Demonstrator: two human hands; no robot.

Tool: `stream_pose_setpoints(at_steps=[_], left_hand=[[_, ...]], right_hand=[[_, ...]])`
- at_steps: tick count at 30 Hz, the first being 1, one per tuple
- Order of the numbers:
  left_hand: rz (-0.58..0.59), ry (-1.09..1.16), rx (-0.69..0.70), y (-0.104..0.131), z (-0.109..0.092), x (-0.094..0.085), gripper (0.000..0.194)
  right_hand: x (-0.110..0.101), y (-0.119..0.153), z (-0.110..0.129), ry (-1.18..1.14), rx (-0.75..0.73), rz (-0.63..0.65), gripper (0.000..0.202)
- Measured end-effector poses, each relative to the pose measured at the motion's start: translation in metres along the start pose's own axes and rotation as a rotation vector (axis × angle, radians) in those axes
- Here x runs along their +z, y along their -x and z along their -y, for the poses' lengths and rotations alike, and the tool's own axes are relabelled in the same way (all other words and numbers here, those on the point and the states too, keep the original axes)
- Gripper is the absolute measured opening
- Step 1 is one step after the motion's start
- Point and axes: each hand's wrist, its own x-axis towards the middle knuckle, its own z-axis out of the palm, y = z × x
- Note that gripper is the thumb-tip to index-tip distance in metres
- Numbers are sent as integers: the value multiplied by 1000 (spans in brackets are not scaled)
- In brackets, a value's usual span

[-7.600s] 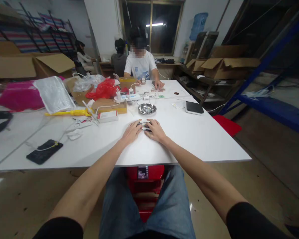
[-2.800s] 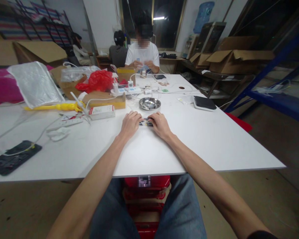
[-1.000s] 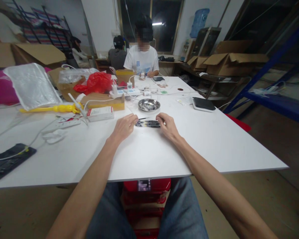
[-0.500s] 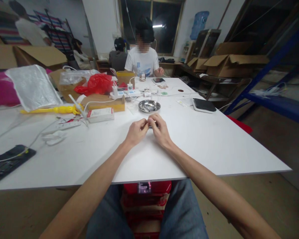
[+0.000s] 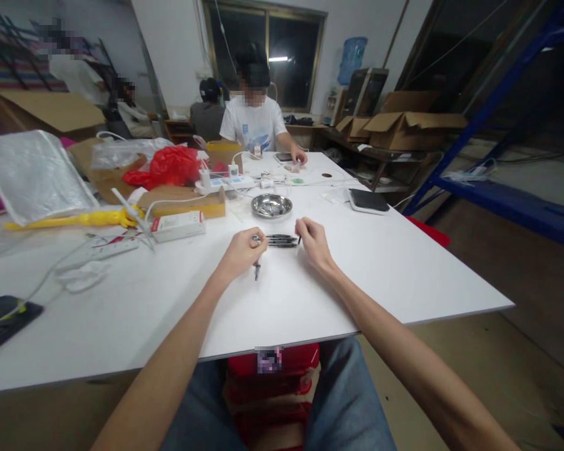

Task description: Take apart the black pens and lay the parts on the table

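Note:
My left hand [image 5: 244,252] is closed around a pen [image 5: 257,270], whose dark end sticks out below the fingers toward the table edge. Between the pinched fingers of my right hand [image 5: 314,241] is a short, thin dark piece [image 5: 299,239], too small to name for certain. Several black pens [image 5: 282,238] lie side by side on the white table between my hands. Just beyond them stands a shiny metal bowl [image 5: 271,216] with small things in it, not clear enough to identify.
To the left are a white box [image 5: 178,227], a yellow tool-like item [image 5: 89,219], a red bag [image 5: 173,166] and a power strip [image 5: 230,181] with cables. A flat black-topped device [image 5: 369,201] lies right. Across the table sits a person [image 5: 254,122].
My hands have moved apart, uncovering the pens on the table. A pen now shows below my left hand and a thin dark piece in my right. The view has shifted slightly.

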Motion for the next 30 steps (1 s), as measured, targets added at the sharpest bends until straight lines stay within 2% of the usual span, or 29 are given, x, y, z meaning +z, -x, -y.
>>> stream_pose_setpoints(at_steps=[2,3,4,6,11,14,19,25,30], left_hand=[[51,-73,-1,0,2,2,8],[76,-127,2,1,3,4,5],[94,-185,6,1,4,5,4],[108,-304,11,2,4,7,6],[93,-555,-7,6,3,8,8],[102,-673,4,8,5,10,7],[89,-794,33,7,6,14,14],[90,-878,22,11,-2,17,23],[16,-911,-49,17,-7,28,32]], right_hand=[[0,17,4,66,-59,324,39],[2,26,6,118,-104,435,36],[4,34,8,176,-143,512,33],[9,45,11,306,-207,585,27],[15,48,11,475,-269,602,26],[11,46,10,409,-267,565,26],[6,43,8,261,-195,428,23],[7,41,5,159,-166,447,17],[7,41,6,171,-138,387,16]])
